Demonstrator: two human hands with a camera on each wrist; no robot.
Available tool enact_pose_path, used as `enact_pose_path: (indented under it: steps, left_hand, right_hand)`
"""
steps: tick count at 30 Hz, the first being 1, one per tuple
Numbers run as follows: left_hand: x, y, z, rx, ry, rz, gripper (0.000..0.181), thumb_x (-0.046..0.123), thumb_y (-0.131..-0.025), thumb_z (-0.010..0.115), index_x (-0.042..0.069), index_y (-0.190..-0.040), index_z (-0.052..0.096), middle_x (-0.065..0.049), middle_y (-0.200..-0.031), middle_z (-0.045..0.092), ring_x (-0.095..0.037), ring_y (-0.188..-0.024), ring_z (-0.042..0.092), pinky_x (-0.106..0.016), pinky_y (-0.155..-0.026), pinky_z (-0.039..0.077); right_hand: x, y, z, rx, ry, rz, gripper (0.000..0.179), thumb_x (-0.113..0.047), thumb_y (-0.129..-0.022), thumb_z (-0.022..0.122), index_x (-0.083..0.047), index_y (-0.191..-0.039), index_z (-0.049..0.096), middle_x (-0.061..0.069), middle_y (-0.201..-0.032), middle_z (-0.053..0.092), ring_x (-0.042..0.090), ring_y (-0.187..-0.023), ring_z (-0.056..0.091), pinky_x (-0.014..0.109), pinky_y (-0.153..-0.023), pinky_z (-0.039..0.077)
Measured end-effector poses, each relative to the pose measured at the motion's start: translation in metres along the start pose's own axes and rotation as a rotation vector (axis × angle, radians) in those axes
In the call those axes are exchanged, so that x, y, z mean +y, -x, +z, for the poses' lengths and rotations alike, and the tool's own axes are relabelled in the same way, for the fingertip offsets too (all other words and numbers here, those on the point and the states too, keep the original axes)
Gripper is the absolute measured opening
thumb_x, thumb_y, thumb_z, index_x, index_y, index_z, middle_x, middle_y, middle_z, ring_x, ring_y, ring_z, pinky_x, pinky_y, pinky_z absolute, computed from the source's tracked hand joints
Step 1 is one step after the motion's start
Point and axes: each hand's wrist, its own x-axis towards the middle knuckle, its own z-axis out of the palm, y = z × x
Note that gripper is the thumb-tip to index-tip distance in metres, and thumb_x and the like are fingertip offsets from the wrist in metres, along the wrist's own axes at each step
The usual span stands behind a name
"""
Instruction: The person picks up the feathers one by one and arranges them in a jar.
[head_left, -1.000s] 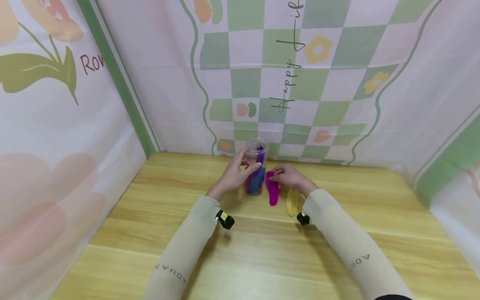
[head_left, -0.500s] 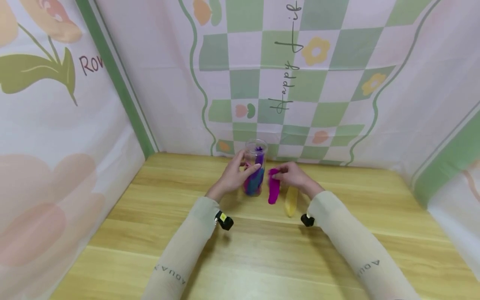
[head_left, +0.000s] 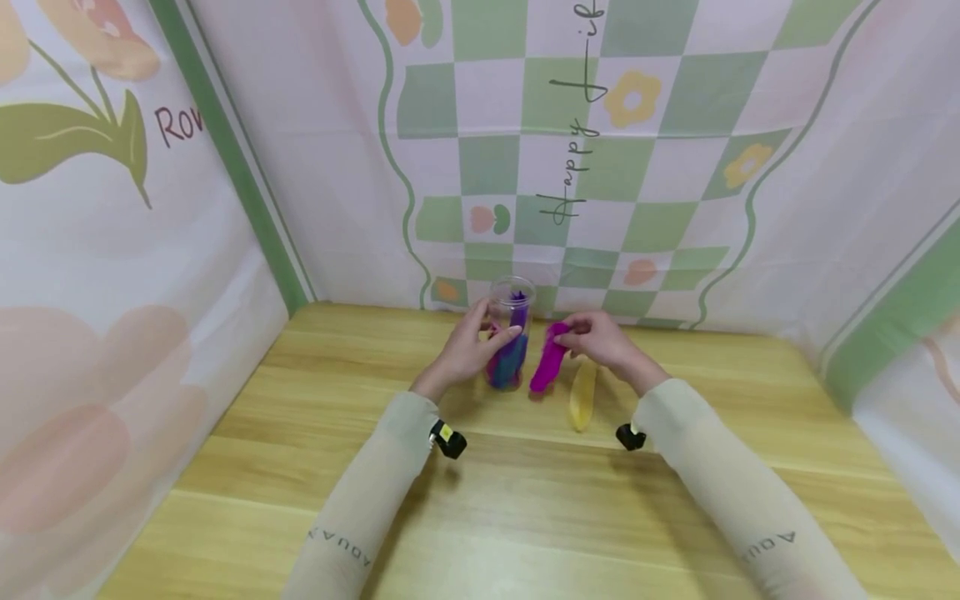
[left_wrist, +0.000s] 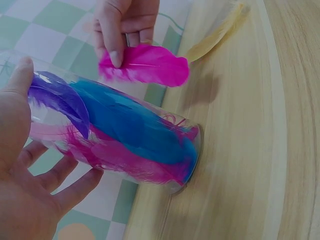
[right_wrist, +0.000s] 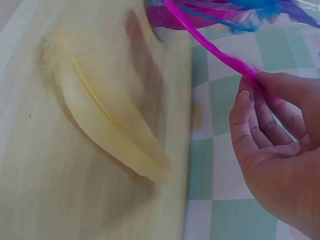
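Note:
A tall clear jar [head_left: 510,333] stands upright on the table, its top uncovered. Blue [left_wrist: 125,117], purple [left_wrist: 60,97] and pink feathers [left_wrist: 115,155] fill it. My left hand [head_left: 470,346] grips the jar from its left side, the thumb across the front. Just right of the jar, my right hand [head_left: 600,342] pinches a magenta feather [head_left: 549,358] by one end between thumb and fingers. The feather hangs tilted above the table, its lower tip toward the jar. A yellow feather [right_wrist: 107,110] lies on the table below the right hand.
The pale wooden table [head_left: 480,517] ends at a back curtain [head_left: 630,167] printed with green checks, close behind the jar. Another hanging cloth [head_left: 135,333] stands at the left. A small black camera [head_left: 448,439] sits on the left wrist, another camera [head_left: 631,436] on the right.
The right hand has moved right and slightly up with the magenta feather, whose lower end has swung toward the jar. The left hand and jar have stayed in place.

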Motion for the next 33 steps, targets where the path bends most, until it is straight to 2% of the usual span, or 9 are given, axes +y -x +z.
enact_pose_path:
  steps: [9,19,25,33]
  left_hand:
    - [0.0,0.0,0.0,0.005,0.001,0.002,0.046,0.046,-0.1,0.064,0.018,-0.135,0.05,-0.005,-0.128,0.056,-0.035,-0.125,0.059,-0.049,-0.101,0.052]
    - [-0.001,0.0,0.001,0.005,0.007,0.017,0.041,0.044,-0.101,0.065,0.017,-0.128,0.051,-0.005,-0.126,0.056,-0.035,-0.125,0.059,-0.049,-0.101,0.052]
    - [-0.001,-0.001,0.001,0.006,0.01,0.026,0.04,0.044,-0.1,0.065,0.014,-0.123,0.051,-0.006,-0.119,0.056,-0.034,-0.122,0.06,-0.049,-0.1,0.052]
    - [0.001,-0.001,0.001,-0.001,0.013,0.026,0.042,0.044,-0.1,0.065,0.013,-0.125,0.051,-0.005,-0.117,0.056,-0.033,-0.123,0.059,-0.049,-0.102,0.051]
  right_hand:
    - [-0.012,0.007,-0.011,0.036,0.007,-0.036,0.033,-0.006,-0.097,0.069,0.013,-0.123,0.062,0.024,-0.106,0.071,0.016,-0.081,0.068,0.026,-0.072,0.059]
    - [-0.027,0.015,-0.025,0.078,0.005,-0.058,0.03,-0.01,-0.099,0.067,0.008,-0.123,0.064,0.017,-0.104,0.072,0.019,-0.085,0.067,0.027,-0.074,0.058]
    - [-0.036,0.018,-0.032,0.099,-0.032,-0.098,0.027,-0.008,-0.099,0.067,0.01,-0.12,0.063,0.01,-0.096,0.071,0.016,-0.08,0.065,0.026,-0.071,0.058]
    - [-0.052,0.022,-0.042,0.117,-0.102,-0.147,0.03,-0.004,-0.099,0.067,0.014,-0.122,0.061,-0.001,-0.09,0.071,0.012,-0.081,0.067,0.025,-0.073,0.059]
